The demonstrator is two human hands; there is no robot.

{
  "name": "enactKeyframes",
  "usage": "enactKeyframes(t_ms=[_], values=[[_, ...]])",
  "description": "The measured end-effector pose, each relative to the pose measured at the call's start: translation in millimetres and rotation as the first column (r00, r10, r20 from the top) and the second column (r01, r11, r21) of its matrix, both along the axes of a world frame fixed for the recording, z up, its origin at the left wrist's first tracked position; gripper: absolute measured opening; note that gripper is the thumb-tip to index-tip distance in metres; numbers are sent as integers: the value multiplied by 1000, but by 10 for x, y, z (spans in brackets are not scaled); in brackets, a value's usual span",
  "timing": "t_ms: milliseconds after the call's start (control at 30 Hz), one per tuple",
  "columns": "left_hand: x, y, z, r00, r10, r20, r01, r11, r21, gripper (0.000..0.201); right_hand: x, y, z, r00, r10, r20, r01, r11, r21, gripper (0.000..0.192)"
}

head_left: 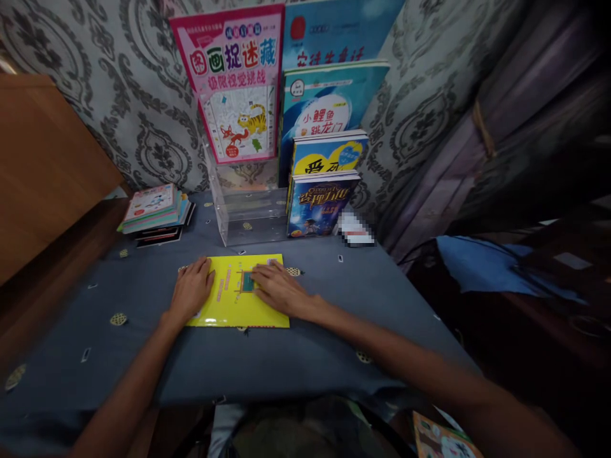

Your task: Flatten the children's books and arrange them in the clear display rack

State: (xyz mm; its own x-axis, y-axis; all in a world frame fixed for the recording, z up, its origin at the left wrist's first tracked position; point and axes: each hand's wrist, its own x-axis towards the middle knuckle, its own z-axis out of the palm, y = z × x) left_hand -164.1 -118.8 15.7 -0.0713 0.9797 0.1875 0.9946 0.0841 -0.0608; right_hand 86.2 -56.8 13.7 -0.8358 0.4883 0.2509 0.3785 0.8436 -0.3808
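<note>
A yellow book lies flat on the blue-grey tablecloth, with a small green picture on its cover. My left hand rests on the book's left edge, fingers stretched forward. On the right part of the cover lies my right hand, palm down with its fingers extended over the green picture. Neither hand grips anything. Beyond the book stands a clear stepped book rack. Its left side carries a pink book, and its right side holds a dark blue book in front of several others.
A stack of thin books sits at the back left of the table. Right of the rack is a small blurred white item. A wooden panel stands at the left. A patterned curtain hangs behind, and an orange book shows below the table edge.
</note>
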Motion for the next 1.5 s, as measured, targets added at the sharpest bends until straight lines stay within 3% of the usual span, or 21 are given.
enactKeyframes(t_ms=[167, 300, 500, 900, 1167, 1300, 1500], values=[[-53, -3, -58, 998, -60, 34, 58, 996, 63, 45, -580, -5, -1, 998, 50, 32, -50, 999, -14, 38], [-79, 2, -80, 996, -82, 32, 80, 994, 76, 46, -719, 39, -112, 999, 48, 23, -48, 999, 1, 42], [-73, 0, -73, 997, -77, 24, 76, 996, 56, 47, -417, 94, -160, 996, -64, 55, 65, 998, -16, 53], [-83, 2, -93, 996, -71, 45, 68, 996, 52, 49, 361, 225, -199, 968, -243, 59, 244, 970, -14, 47], [-31, 29, -19, 992, -106, 65, 106, 994, 6, 48, 425, 251, -229, 970, -245, 1, 245, 969, -30, 45], [161, 123, -23, 967, -227, 112, 230, 973, -17, 46, 420, 244, -213, 970, -242, 2, 242, 970, -29, 44], [649, 341, -37, 909, -381, 167, 389, 921, -18, 42, 423, 215, -151, 968, -252, 2, 252, 966, -53, 48]])
